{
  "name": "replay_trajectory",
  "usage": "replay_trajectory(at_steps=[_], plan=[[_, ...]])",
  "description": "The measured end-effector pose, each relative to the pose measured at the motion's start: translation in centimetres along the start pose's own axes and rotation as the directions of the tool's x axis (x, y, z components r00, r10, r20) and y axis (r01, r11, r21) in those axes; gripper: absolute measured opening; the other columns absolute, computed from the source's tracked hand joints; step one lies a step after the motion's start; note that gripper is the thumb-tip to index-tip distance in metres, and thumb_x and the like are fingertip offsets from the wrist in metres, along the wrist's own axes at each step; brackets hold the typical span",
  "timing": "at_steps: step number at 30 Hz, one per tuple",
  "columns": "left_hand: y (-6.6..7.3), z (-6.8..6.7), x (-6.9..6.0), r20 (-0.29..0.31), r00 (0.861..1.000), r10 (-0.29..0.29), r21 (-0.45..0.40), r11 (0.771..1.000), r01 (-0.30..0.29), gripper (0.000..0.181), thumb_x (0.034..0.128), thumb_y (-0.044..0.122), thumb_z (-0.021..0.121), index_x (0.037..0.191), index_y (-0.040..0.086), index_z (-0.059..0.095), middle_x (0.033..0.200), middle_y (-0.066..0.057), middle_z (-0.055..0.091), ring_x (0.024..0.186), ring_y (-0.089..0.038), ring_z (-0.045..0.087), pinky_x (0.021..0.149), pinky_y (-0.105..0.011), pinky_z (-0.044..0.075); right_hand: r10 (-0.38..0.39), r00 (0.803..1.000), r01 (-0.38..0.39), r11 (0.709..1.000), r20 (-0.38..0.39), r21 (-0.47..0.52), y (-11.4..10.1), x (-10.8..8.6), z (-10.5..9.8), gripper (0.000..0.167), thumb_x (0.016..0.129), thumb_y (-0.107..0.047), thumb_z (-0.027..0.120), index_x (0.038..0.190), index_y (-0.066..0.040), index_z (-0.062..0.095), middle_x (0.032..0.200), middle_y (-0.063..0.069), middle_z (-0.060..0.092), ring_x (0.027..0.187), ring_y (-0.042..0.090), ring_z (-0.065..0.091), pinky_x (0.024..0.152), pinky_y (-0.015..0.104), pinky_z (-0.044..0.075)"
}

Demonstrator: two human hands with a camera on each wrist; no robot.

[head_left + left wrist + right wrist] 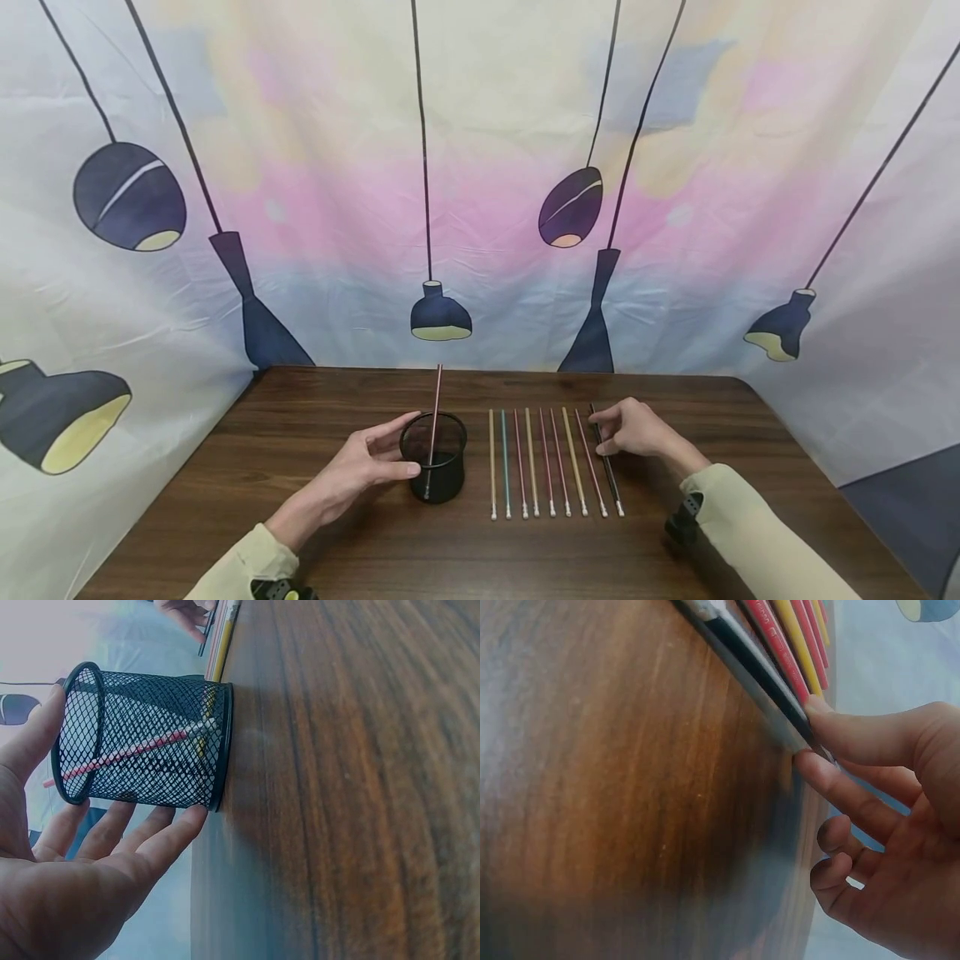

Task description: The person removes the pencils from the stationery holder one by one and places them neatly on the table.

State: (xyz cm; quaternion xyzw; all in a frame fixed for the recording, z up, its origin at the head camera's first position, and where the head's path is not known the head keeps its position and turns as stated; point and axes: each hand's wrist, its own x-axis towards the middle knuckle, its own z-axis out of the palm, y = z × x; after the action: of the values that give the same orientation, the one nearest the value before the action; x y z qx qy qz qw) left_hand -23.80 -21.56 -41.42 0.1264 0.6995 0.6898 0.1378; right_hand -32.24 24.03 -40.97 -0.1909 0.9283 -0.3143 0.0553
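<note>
A black mesh pencil cup (441, 486) stands upright on the table, with one pink-red pencil (438, 385) leaning inside it. My left hand (348, 475) holds the cup from its left side; in the left wrist view the thumb is at the rim and the fingers lie along the mesh wall. To the right of the cup, several pencils lie in a row, among them a yellow one (492, 458), a blue one (506, 467) and red ones. My right hand (637, 429) pinches the far part of the black pencil (754, 664), rightmost in the row, between thumb and fingertip.
The dark wooden table (360, 550) ends at a back edge against a hanging cloth (502, 167) printed with lamps. In the row, the pencils' eraser ends point toward me.
</note>
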Motion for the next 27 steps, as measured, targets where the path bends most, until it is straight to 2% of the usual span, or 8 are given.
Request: replay_trajectory(at_steps=[13,21,27], plan=[[0.19,0.06,-0.13,-0.005,1.0,-0.004,0.011,1.0,0.004,0.081,0.0929,0.005,0.08,0.164,0.01,0.04,0.158,-0.026,0.046,0.142,-0.045,0.048,0.098,-0.038,0.054,0.039,0.998,-0.04,0.999,0.047,0.02,-0.1,0.32,0.6,0.046,0.082,-0.004,0.091,0.124,0.004,0.076,0.072,0.0,0.061,0.06,0.016,0.042,0.073,0.037,0.042],[0.2,0.16,-0.18,-0.008,1.0,-0.001,0.013,1.0,0.001,0.081,0.0929,0.006,0.08,0.164,0.01,0.041,0.156,-0.024,0.049,0.14,-0.043,0.05,0.096,-0.037,0.055,0.034,0.998,-0.033,0.999,0.045,-0.008,-0.03,0.36,0.77,0.042,0.082,-0.005,0.09,0.122,0.002,0.078,0.071,-0.001,0.061,0.072,0.019,0.049,0.081,0.041,0.043],[0.11,0.05,-0.06,-0.01,1.0,-0.003,0.012,1.0,0.003,0.082,0.0926,0.005,0.08,0.164,0.011,0.041,0.156,-0.025,0.047,0.14,-0.043,0.05,0.097,-0.038,0.055,0.027,0.998,-0.026,1.0,0.048,-0.007,0.04,0.44,0.59,0.042,0.083,-0.006,0.09,0.122,0.002,0.078,0.073,-0.001,0.061,0.07,0.018,0.049,0.079,0.04,0.043]])
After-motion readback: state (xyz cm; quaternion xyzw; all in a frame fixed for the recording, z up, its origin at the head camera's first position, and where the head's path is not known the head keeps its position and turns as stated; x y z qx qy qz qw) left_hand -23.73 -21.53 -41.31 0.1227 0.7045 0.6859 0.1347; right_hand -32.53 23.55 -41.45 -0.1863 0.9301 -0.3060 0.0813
